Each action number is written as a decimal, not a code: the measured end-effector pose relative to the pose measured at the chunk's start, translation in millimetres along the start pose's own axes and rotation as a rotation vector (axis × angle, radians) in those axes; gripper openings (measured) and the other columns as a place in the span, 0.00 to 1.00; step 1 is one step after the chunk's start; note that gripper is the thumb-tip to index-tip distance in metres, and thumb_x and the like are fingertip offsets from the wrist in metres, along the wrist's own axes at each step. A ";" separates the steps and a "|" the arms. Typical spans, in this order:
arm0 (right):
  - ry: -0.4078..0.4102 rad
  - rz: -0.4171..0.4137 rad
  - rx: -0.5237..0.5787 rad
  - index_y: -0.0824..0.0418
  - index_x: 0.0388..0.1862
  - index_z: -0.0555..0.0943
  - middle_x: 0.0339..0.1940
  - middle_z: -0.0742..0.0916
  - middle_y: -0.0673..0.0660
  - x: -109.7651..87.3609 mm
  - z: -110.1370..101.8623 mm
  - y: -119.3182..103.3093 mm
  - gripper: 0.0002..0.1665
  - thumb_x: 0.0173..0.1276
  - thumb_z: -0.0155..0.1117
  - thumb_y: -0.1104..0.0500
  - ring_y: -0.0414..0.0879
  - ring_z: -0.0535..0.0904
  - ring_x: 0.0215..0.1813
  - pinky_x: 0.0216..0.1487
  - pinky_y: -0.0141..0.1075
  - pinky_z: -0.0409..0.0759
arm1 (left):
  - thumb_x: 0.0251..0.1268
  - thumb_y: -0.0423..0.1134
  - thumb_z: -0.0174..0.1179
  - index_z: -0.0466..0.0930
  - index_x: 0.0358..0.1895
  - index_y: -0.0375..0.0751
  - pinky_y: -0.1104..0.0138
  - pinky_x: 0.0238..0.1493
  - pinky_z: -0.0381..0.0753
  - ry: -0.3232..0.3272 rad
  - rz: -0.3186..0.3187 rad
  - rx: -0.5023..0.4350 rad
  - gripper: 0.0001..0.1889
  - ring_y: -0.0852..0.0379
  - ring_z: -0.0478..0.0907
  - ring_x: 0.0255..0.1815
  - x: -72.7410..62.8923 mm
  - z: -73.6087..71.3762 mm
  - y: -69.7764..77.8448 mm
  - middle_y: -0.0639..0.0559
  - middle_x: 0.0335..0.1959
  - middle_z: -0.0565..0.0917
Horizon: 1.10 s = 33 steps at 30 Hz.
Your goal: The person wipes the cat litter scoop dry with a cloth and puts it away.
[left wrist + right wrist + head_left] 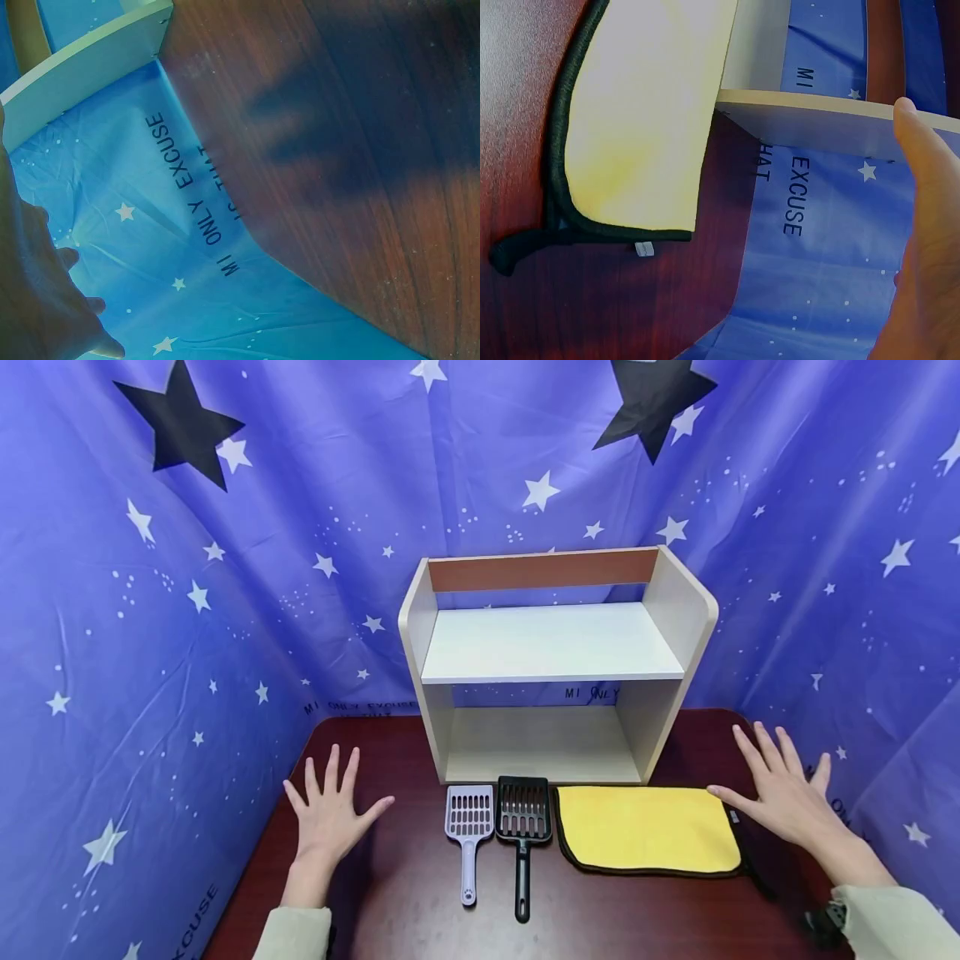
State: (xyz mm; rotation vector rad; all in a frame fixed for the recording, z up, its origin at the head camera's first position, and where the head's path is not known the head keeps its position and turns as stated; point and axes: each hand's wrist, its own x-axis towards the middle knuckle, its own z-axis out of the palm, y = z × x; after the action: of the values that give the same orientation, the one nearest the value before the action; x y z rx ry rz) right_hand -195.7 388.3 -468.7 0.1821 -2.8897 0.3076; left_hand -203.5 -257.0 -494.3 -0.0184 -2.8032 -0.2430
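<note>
My left hand is spread with straight fingers over the left side of the table, holding nothing. On the right, my right hand is spread too, its thumb overlapping the corner of a folded yellow cloth with a dark border in the head view. Left of the cloth lie two slotted litter scoops side by side, handles toward me: a pale lilac scoop and a black scoop. In the right wrist view the cloth shows a small white tag and a dark strap at its end.
A two-level wooden shelf stands at the back of the dark red table, just behind the scoops and cloth. A purple-blue curtain with stars hangs behind and along both sides. A black object is by the right sleeve.
</note>
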 end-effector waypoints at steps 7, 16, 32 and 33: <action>0.004 -0.016 0.002 0.50 0.83 0.35 0.83 0.41 0.66 0.4 3.7 -3.7 0.64 0.64 0.61 0.30 0.63 0.23 0.82 0.63 0.84 0.21 | 0.53 0.76 0.57 0.49 0.80 0.54 0.22 0.70 0.34 0.002 -0.009 0.006 0.55 0.26 0.40 0.79 -3.9 -0.2 -1.6 0.40 0.82 0.50; 0.049 -0.066 0.020 0.49 0.83 0.39 0.84 0.44 0.65 -0.7 10.4 -7.6 0.63 0.63 0.64 0.32 0.60 0.26 0.83 0.66 0.81 0.20 | 0.53 0.77 0.56 0.48 0.81 0.55 0.22 0.71 0.33 -0.019 -0.009 0.008 0.55 0.26 0.40 0.80 -7.2 4.6 3.8 0.42 0.82 0.48; 0.091 -0.194 0.049 0.60 0.79 0.56 0.75 0.65 0.73 1.2 27.0 -19.1 0.58 0.60 0.70 0.36 0.69 0.50 0.80 0.85 0.53 0.33 | 0.50 0.76 0.59 0.55 0.79 0.54 0.23 0.71 0.43 0.042 0.038 -0.044 0.53 0.26 0.48 0.78 -23.9 22.0 36.4 0.43 0.80 0.56; 0.090 -0.199 0.052 0.61 0.79 0.57 0.75 0.65 0.73 1.1 28.6 -20.0 0.57 0.60 0.70 0.36 0.69 0.52 0.79 0.86 0.52 0.34 | 0.50 0.75 0.59 0.56 0.78 0.54 0.23 0.71 0.45 0.053 0.045 -0.044 0.53 0.26 0.49 0.78 -25.0 23.4 38.9 0.43 0.80 0.57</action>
State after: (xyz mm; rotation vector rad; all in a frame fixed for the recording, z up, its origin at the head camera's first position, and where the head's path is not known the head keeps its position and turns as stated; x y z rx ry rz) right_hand -200.0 362.4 -491.8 0.4489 -2.7482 0.3450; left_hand -185.8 -214.2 -517.7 -0.0833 -2.7410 -0.2898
